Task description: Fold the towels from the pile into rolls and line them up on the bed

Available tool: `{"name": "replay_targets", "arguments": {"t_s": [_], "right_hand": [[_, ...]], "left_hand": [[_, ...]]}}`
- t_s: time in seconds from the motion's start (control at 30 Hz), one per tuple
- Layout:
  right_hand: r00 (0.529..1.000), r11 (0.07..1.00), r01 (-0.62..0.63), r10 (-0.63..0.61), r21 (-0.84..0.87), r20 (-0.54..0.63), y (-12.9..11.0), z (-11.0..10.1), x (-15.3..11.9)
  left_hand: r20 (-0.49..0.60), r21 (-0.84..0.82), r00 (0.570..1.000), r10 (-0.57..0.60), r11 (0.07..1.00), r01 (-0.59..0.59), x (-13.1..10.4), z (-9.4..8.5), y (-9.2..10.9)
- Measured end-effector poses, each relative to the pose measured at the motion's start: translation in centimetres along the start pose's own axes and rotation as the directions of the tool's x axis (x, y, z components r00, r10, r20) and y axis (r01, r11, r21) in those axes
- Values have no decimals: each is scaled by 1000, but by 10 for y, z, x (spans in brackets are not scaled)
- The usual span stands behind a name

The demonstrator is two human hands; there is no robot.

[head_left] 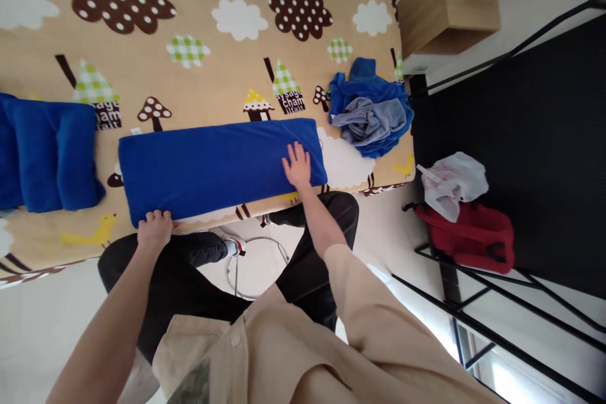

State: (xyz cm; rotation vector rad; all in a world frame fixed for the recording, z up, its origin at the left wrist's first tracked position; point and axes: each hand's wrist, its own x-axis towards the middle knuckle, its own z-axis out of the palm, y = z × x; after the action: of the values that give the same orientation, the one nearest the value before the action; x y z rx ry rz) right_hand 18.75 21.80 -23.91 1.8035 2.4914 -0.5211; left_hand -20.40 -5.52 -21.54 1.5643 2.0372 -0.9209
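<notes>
A blue towel (pixel 218 167) lies folded into a long flat strip along the near edge of the bed-like surface. My left hand (pixel 155 230) is at its near left corner, fingers bent over the edge and closed on the cloth; the thumb is mostly hidden. Toward the other end, my right hand (pixel 298 167) rests flat on top with its fingers spread. Left of the strip sit several folded blue towels (pixel 57 154), partly cut off by the frame. A crumpled heap of blue cloth (pixel 369 85) lies at the right, with a grey-blue cloth (pixel 374 120) on it.
A patterned beige sheet (pixel 199 95) covers the surface. Beyond its right end are a wooden wall box (pixel 445 9), a black-framed panel, a red bag (pixel 466 237) and a white plastic bag (pixel 454 183). My knees are against the near edge, above a round metal stool base (pixel 258 240).
</notes>
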Motion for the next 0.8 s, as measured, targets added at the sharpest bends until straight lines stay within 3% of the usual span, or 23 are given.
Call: {"name": "replay_targets", "arguments": {"t_s": [0.1,0.2,0.27,0.37,0.47,0.57,0.7,0.8], "right_hand": [[978,977,-209,208,-47,-29,53,-16,4],[952,952,-304,301,-47,-53,67,-19,5],[928,934,-355,349,-27,-133,51,-15,0],[922,948,-318,314,21,-226,-1,2,-23],[981,994,-92,100,54,-164,-64,32,-59],[997,996,-11,18,93,-72,-107,60,-86],[998,991,-45,50,126,-36,-116,77,-93],[997,987,-53,60,150,-40,-109,80,-91]], "left_hand": [[-6,23,1000,-17,1000,17,1,0,1],[-30,-31,999,-19,999,18,-4,-3,3],[-44,-66,999,-14,998,11,-9,-7,5],[-53,-74,999,-11,997,7,-14,-10,8],[-45,-82,999,-22,996,19,-14,-9,9],[-22,-103,999,-35,994,33,-12,-9,9],[27,-113,995,-97,989,100,-22,-24,21],[129,-160,985,-111,978,131,-33,-48,55]]}}
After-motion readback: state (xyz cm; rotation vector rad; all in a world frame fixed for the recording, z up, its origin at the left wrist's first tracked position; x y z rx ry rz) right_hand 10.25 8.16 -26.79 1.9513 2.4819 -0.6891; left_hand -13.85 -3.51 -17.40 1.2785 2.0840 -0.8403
